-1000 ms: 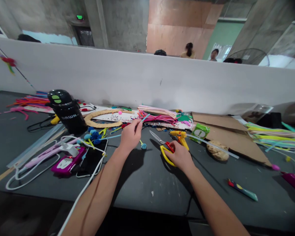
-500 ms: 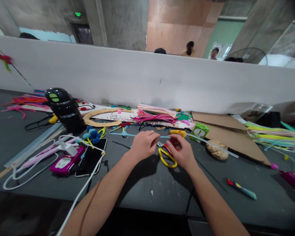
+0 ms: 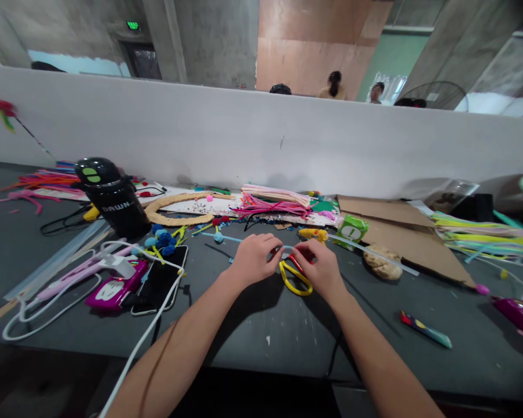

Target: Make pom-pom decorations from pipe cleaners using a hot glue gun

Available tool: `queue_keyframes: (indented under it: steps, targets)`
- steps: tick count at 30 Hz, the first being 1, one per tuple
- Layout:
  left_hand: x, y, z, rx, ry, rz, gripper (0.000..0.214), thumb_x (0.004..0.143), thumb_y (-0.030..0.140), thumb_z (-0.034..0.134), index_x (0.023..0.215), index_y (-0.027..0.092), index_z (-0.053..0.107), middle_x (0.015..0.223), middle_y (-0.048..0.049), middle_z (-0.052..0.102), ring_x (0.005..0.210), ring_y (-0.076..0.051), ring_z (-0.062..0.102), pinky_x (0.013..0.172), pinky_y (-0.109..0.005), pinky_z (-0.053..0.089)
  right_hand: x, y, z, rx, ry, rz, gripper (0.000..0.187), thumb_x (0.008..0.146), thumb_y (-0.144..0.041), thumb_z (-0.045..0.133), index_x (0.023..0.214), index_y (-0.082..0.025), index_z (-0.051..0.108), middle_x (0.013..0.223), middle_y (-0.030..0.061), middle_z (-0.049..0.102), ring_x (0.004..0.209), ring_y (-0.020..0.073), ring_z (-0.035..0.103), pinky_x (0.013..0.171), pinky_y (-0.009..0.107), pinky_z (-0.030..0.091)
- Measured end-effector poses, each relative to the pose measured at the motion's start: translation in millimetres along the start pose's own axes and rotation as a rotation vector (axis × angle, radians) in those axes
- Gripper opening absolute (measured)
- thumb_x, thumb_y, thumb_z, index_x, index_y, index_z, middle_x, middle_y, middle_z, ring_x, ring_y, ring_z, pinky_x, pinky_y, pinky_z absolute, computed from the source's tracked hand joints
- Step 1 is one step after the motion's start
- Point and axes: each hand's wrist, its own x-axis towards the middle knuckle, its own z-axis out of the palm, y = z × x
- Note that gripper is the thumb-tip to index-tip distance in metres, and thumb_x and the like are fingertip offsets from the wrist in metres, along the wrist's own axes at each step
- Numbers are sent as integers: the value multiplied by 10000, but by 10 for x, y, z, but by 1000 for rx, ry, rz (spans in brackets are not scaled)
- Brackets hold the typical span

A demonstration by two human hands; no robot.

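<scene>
A light blue pipe cleaner (image 3: 227,238) runs through the fingers of my left hand (image 3: 257,255) and sticks out to its left. My right hand (image 3: 316,262) pinches the same stem near its right end, and a short bent stretch shows between the two hands. Fingertips of both hands are close together above the table. Scissors (image 3: 297,284) with yellow and red handles lie just below the hands; the right fingers partly cover them. A yellow hot glue gun (image 3: 314,234) lies just beyond the right hand, and a clear glue stick (image 3: 375,255) extends from it.
Left of my arms are a phone (image 3: 159,281), a purple power bank (image 3: 115,284), white cable, blue pom-poms (image 3: 168,241) and a black bottle (image 3: 113,200). Pink pipe cleaners (image 3: 274,202) lie behind. Cardboard (image 3: 401,238), a green box (image 3: 352,230) and a utility knife (image 3: 425,330) are to the right.
My hands have come closer together, and the pipe cleaner between them now bends instead of running straight. Its left end has shifted slightly right.
</scene>
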Motion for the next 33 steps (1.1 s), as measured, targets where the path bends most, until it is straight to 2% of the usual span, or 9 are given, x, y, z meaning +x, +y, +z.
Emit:
queue_keyframes:
  steps: [8, 16, 22, 25, 28, 30, 33]
  targets:
    - [-18, -14, 39, -7, -52, 38, 251, 947, 344, 438, 946, 217, 654, 857, -29, 670, 793, -153, 605, 701, -288, 379, -5, -41, 30, 37, -40, 21, 192, 883, -370, 567, 840, -189, 613, 773, 47, 624, 667, 155, 564, 623, 273, 458]
    - [-8, -45, 124, 8, -16, 58, 258, 945, 357, 454, 889, 205, 655, 842, -22, 677, 797, -149, 615, 683, -281, 364, -24, -24, 94, 76, 7, 23, 181, 875, -343, 584, 810, -178, 623, 745, 41, 621, 648, 154, 563, 616, 279, 460]
    - [-22, -75, 180, -22, 73, -15, 240, 945, 338, 470, 866, 203, 653, 846, -17, 683, 806, -143, 616, 696, -275, 377, -69, -87, 154, 235, -17, 40, 197, 888, -338, 580, 975, -185, 666, 885, 64, 662, 748, 174, 617, 683, 294, 510]
    - [-26, -56, 160, -50, 106, -59, 258, 960, 341, 444, 912, 205, 658, 877, -25, 682, 801, -138, 613, 714, -264, 394, -72, -134, 145, 297, -33, 0, 229, 909, -326, 554, 1056, -194, 669, 967, 75, 663, 843, 184, 626, 741, 298, 519]
    - [-25, -33, 144, -62, 99, -57, 274, 968, 345, 427, 955, 202, 661, 889, -36, 675, 800, -140, 611, 721, -256, 405, -66, -177, 121, 288, -9, -45, 234, 923, -319, 533, 1056, -193, 680, 975, 79, 661, 874, 189, 618, 777, 308, 506]
    - [-24, -30, 144, -62, 93, -33, 277, 971, 342, 421, 972, 200, 658, 884, -39, 672, 804, -144, 610, 715, -256, 404, -56, -188, 102, 285, 16, -16, 234, 927, -339, 528, 999, -186, 691, 929, 74, 665, 842, 189, 615, 772, 310, 499]
    - [-17, -42, 150, -53, 98, -2, 273, 974, 336, 420, 998, 200, 655, 882, -37, 672, 795, -145, 606, 705, -259, 398, -33, -165, 81, 383, 39, 145, 302, 933, -410, 501, 912, -175, 689, 816, 61, 671, 755, 183, 622, 709, 298, 508]
